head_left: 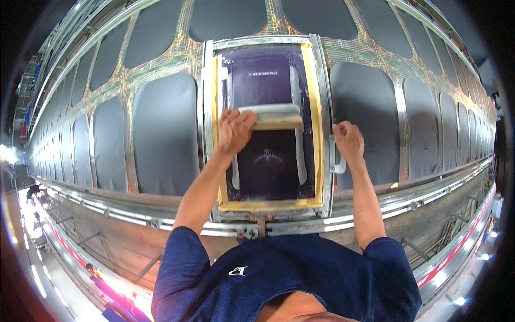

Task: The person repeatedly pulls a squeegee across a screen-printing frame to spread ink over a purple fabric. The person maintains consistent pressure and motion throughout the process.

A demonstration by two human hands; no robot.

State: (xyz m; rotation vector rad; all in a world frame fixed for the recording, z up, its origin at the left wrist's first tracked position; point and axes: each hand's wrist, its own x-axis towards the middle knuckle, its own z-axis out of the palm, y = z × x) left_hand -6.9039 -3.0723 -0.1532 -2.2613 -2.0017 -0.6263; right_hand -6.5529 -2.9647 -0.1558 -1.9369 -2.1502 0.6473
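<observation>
My left hand [236, 131] is closed round the left end of a squeegee [273, 117], a wide pale bar with a wooden-looking lower part. It lies crosswise over the dark mesh of a printing screen [266, 190], about midway along it. Yellow tape lines the screen's metal frame [208, 80]. Light grey streaks run down both sides of the mesh. My right hand [350, 140] is just beyond the frame's right rail, fingers curled inward; whether they grip anything is hidden. A pale handle [339, 162] on that rail sits just below the hand.
Rows of dark rounded panels [165, 134] [370, 129] lie on a long table [131, 88] streaked with green and orange. A metal rail [145, 219] runs along its near edge, with a clamp-like fitting [261, 225] below the screen. Another person [115, 290] is at lower left.
</observation>
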